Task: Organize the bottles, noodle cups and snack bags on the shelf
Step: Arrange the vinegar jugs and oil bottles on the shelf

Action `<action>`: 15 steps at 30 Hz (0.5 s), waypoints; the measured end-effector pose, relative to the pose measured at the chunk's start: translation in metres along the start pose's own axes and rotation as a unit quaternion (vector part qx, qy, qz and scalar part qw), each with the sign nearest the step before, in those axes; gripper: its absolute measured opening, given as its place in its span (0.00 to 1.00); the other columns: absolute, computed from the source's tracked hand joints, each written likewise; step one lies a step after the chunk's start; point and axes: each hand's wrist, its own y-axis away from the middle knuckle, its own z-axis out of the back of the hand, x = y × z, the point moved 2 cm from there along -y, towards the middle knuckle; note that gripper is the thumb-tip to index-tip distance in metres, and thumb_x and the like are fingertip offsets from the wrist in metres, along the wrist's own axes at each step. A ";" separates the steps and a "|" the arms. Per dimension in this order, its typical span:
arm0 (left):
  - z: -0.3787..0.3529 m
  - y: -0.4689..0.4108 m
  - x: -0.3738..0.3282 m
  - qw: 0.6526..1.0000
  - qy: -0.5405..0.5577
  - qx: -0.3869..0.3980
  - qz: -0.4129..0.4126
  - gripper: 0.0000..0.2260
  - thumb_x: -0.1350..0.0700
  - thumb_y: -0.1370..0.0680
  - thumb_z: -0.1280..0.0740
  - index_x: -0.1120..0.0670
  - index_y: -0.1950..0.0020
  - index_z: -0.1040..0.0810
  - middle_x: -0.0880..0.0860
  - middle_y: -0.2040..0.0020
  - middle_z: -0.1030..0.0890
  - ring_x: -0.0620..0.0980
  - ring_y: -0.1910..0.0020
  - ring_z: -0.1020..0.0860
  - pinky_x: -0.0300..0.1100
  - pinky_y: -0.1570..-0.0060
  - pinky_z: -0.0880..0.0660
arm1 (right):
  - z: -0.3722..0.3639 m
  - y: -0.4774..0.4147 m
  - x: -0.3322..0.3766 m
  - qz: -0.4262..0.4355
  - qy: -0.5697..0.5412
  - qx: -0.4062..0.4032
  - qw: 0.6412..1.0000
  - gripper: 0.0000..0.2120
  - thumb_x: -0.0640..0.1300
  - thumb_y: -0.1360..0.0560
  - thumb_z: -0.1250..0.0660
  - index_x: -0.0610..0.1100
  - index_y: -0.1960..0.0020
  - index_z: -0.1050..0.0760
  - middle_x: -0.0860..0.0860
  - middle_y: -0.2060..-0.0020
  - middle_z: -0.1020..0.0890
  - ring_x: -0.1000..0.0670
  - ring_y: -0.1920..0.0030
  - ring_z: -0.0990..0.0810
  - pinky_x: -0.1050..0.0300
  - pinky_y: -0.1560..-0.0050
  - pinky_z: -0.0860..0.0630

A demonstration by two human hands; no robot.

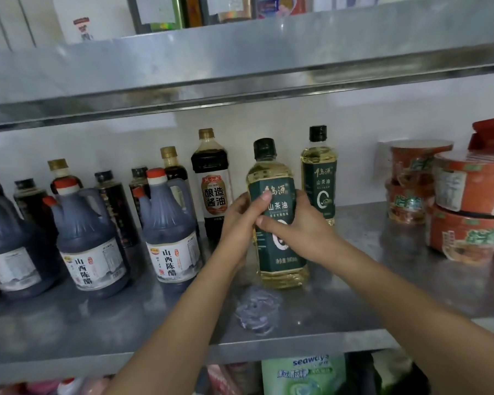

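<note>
Hands — left hand (238,223), right hand (307,228) — both grip upright oil bottle (281,256) standing on steel shelf (97,317).

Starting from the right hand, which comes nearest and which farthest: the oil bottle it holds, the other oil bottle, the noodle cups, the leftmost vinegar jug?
1. Held oil bottle: gripped by the right hand.
2. Other oil bottle: just behind it.
3. Noodle cups: shelf's right end.
4. Leftmost vinegar jug: far left.
</note>
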 end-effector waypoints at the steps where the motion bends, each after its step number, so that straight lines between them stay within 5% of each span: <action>1: 0.000 0.001 -0.001 1.000 -0.003 0.002 0.002 0.19 0.48 0.26 0.27 0.56 0.39 0.20 0.58 0.46 0.14 0.56 0.47 0.16 0.48 0.46 0.19 | 0.004 0.000 -0.004 0.008 -0.051 0.020 0.998 0.30 0.59 0.29 0.26 0.51 0.33 0.34 0.55 0.46 0.18 0.55 0.48 0.17 0.50 0.45 0.19; 8: 0.001 0.007 0.008 0.999 -0.045 0.010 -0.015 0.23 0.45 0.27 0.33 0.56 0.36 0.22 0.55 0.46 0.14 0.50 0.50 0.15 0.40 0.53 0.19 | 0.004 0.008 -0.031 0.041 -0.249 0.037 0.967 0.21 0.50 0.27 0.32 0.56 0.34 0.28 0.57 0.43 0.16 0.54 0.40 0.18 0.60 0.43 0.21; 15: 0.007 0.010 0.010 0.998 -0.052 -0.029 -0.032 0.16 0.46 0.28 0.27 0.49 0.43 0.20 0.50 0.47 0.14 0.47 0.48 0.16 0.36 0.53 0.21 | -0.002 0.014 -0.033 0.061 -0.257 0.038 0.964 0.17 0.48 0.22 0.42 0.58 0.34 0.31 0.66 0.45 0.17 0.61 0.41 0.20 0.66 0.46 0.23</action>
